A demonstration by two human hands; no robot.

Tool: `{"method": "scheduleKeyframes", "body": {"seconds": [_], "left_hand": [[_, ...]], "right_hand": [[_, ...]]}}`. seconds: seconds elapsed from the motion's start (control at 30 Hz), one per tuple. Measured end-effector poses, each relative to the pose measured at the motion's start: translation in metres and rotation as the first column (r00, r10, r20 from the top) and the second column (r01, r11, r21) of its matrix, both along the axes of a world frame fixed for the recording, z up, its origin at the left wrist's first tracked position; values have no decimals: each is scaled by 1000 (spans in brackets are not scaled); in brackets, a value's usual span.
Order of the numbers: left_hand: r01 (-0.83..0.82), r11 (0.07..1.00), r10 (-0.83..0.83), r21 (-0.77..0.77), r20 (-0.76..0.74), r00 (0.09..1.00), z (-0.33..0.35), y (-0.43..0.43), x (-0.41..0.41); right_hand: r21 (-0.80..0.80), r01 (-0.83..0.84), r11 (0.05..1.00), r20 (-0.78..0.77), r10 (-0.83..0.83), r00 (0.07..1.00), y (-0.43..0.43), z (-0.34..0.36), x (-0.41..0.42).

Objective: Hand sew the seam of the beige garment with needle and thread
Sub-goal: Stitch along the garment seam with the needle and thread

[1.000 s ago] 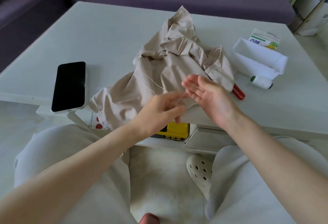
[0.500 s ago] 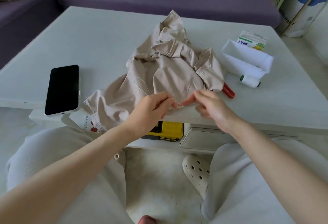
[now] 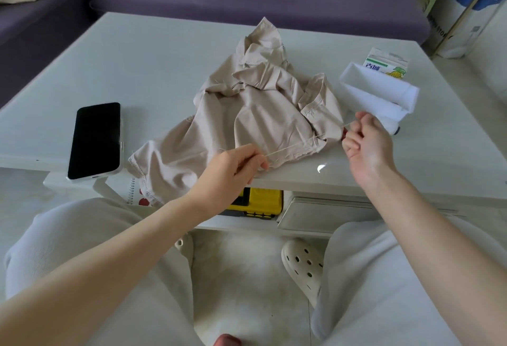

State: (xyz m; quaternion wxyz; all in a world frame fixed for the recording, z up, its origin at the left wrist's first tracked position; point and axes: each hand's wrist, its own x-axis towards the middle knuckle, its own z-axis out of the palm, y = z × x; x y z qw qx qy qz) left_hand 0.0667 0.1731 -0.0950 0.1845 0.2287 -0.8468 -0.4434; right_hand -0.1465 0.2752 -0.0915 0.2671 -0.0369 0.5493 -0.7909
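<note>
Change: half a second ago the two hands met at the near edge of the cloth; now they are drawn apart, with the right hand (image 3: pixel 367 139) swung out toward 3 o'clock and a length of thread (image 3: pixel 290 149) stretched between them.
Left hand: the left hand (image 3: pixel 233 166) is at 6 o'clock of the garment, thumb and forefinger pinching the near end of the thread, the other fingers curled under.
Right hand: it is at 4 o'clock of the garment, fingers curled in, with the far end of the thread nipped at its fingertips.
Thread: pale and taut, it slants up from left to right across the garment's near hem.
Beige garment: the beige garment (image 3: pixel 255 115) lies crumpled in the middle of the tabletop (image 3: pixel 164 71), one corner hanging over the near edge at 7 o'clock.
Phone: a dark-screened phone (image 3: pixel 96 139) lies face up at 9 o'clock of the garment, apart from it.
White cloth: a folded white cloth (image 3: pixel 378 90) sits at 2 o'clock, with a carton (image 3: pixel 386 64) just behind it.
Red handle: a red handle (image 3: pixel 343 135) peeks out at the garment's right edge, beside the right hand.
Yellow box: a yellow box (image 3: pixel 263 203) sits on the shelf under the tabletop.
</note>
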Motion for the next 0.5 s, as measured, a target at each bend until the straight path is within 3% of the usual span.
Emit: {"method": "scheduleKeyframes", "body": {"seconds": [0.03,0.1,0.17,0.27,0.37,0.5], "left_hand": [[2,1000,-2,-11,-1,1000,-1,0,0],[9,999,-10,-30,-6,1000,-3,0,-2],[14,999,-15,-49,-9,1000,-5,0,-4],[30,996,-31,-84,-15,999,-9,0,-6],[40,990,-44,-137,-20,999,-14,-1,-8],[44,966,-46,-254,-2,999,-18,-1,-9]], "right_hand": [[141,8,990,-186,18,982,0,-6,2],[349,52,936,-521,148,840,0,-18,9],[396,0,918,-632,273,725,1,-20,22],[402,-244,883,-629,459,627,4,-14,46],[501,-417,758,-552,651,521,6,-13,67],[552,-487,677,-446,733,514,1,-9,72]]}}
